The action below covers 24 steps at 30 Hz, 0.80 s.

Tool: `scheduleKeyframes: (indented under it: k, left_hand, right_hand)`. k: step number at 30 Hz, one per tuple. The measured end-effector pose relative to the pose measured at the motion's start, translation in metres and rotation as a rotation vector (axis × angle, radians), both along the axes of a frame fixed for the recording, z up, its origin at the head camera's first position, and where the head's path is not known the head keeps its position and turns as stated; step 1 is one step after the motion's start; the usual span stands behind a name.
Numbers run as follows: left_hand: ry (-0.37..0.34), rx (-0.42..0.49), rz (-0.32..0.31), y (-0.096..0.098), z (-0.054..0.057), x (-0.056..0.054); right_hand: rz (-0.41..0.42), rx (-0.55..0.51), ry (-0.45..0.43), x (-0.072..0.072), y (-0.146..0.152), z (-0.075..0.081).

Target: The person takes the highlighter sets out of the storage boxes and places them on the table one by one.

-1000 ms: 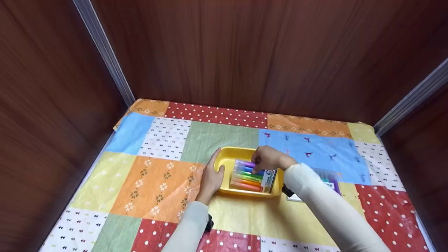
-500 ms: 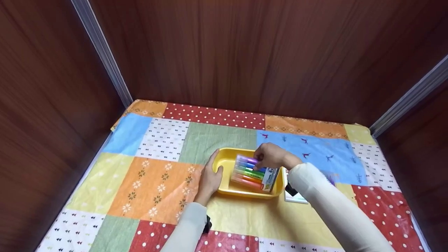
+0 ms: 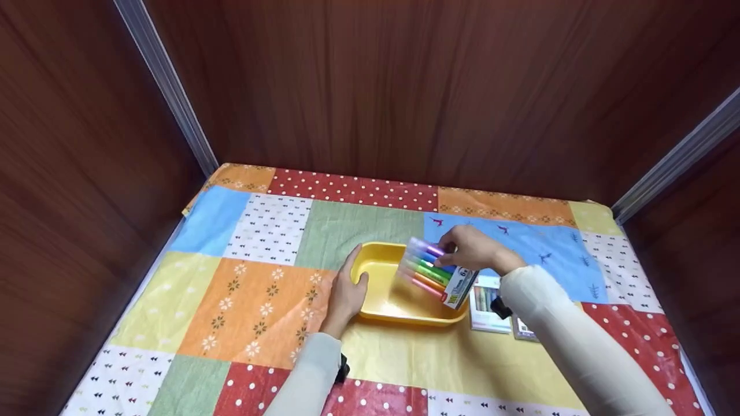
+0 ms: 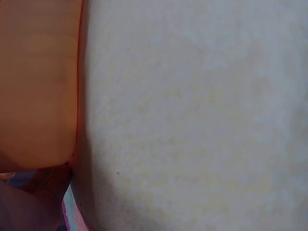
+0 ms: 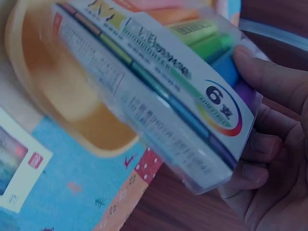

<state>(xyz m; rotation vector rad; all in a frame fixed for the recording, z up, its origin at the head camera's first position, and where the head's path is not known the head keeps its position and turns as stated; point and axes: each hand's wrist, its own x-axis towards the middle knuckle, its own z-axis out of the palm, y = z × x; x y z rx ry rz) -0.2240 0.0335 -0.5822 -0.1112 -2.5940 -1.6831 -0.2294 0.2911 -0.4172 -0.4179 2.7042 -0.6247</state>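
Note:
My right hand (image 3: pixel 471 247) pinches a clear pack of highlighters (image 3: pixel 429 271) by its upper edge. The pack tilts over the right part of a yellow plastic tray (image 3: pixel 404 319). In the right wrist view the thumb (image 5: pixel 269 74) lies on the pack's face near the purple pen, the curled fingers behind it; its printed label (image 5: pixel 144 82) faces the camera. At the tray's left end my left hand (image 3: pixel 348 292) holds the wall, thumb over the rim and fingers along the outside. The left wrist view shows mostly the tray wall (image 4: pixel 38 86).
Right of the tray lies a flat white-edged pack of pens (image 3: pixel 487 305). Another pack (image 3: pixel 523 330) beside it is mostly under the right forearm. A patchwork cloth (image 3: pixel 248 300) covers the table, with brown wooden panels (image 3: pixel 370 104) around three sides.
The highlighter pack has risen from the tray's floor, moving up and to the right in my right hand. More of the pens at the right now shows. The left hand stays at the tray.

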Motion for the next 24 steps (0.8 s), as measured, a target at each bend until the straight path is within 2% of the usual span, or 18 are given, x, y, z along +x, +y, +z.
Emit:
scheduleKeyframes:
  k: [9, 13, 20, 24]
  left_hand:
    - [-0.004, -0.003, 0.0, 0.0, 0.0, 0.0]
    - [0.006, 0.003, -0.005, 0.0, 0.0, 0.001]
    - [-0.019, -0.002, -0.01, -0.001, 0.0, 0.0]
    - [-0.024, -0.01, -0.008, -0.001, 0.0, 0.0]
  right_hand:
    - [-0.069, 0.016, 0.015, 0.007, 0.025, 0.009]
    - [-0.093, -0.004, 0.038, 0.012, 0.038, 0.012]
    - [-0.192, -0.026, 0.01, 0.02, 0.061, 0.016]
    - [-0.21, -0.038, 0.025, 0.024, 0.072, 0.017]
